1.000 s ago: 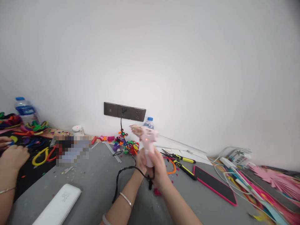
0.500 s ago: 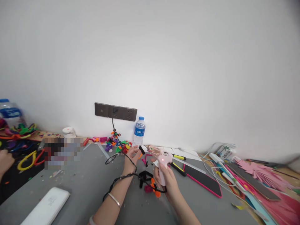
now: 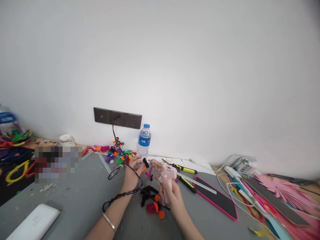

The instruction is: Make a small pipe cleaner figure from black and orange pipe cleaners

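A pink glue gun [image 3: 168, 173] was above the grey table [image 3: 85, 200], in the person's curled right hand [image 3: 172, 195].
The loosely bent left hand [image 3: 132, 176] pinched a small black piece [image 3: 145, 162] near the indistinct nozzle [image 3: 156, 164]. Behind, a capped bottle [image 3: 144, 140] was partly covered by this hand; how full it was could not be told.

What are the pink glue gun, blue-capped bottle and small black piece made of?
Pink glue gun: probably plastic, its body smooth, evenly pink. Blue-capped bottle: likely plastic, glossy and transparent. Small black piece: perhaps chenille, matte, soft-looking; too small for certainty.
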`<state>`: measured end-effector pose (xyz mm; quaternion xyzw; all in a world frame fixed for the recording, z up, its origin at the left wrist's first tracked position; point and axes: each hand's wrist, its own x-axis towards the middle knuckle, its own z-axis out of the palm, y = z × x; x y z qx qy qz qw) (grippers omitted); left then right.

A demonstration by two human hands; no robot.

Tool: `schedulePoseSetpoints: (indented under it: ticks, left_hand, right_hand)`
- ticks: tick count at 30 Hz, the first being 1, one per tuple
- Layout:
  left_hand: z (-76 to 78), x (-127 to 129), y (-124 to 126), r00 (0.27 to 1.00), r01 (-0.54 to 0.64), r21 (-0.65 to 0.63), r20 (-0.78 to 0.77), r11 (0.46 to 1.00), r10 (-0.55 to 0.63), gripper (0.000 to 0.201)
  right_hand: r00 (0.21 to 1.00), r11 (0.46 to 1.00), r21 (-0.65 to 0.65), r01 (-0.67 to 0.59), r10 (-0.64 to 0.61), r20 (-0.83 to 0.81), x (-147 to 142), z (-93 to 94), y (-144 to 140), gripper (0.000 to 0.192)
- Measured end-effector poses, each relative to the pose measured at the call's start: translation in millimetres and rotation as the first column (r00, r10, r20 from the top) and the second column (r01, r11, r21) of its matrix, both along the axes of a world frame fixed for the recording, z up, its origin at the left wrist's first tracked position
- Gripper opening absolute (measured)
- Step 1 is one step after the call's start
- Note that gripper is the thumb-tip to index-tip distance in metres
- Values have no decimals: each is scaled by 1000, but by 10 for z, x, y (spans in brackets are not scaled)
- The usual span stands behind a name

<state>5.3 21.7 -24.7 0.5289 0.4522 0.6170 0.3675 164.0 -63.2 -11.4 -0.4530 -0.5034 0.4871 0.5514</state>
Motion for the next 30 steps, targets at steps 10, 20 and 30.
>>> schedulePoseSetpoints:
  ticks: [10, 20, 30]
  left_hand:
    - [78, 15, -83, 999, 14, 17, -40, 1000, -14, 18]
    - [52, 24, -83, 999, 51, 14, -11, 999, -51, 13]
    - [59, 18, -92, 998, 57, 3, -34, 998, -57, 14]
  right_hand:
    - [999, 1000, 9, 5, -5, 46, -32, 24, -32, 51]
    - [998, 1000, 17, -20, 20, 53, -28, 14, -58, 50]
    - [998, 999, 30, -22, 20, 64, -14, -23, -43, 49]
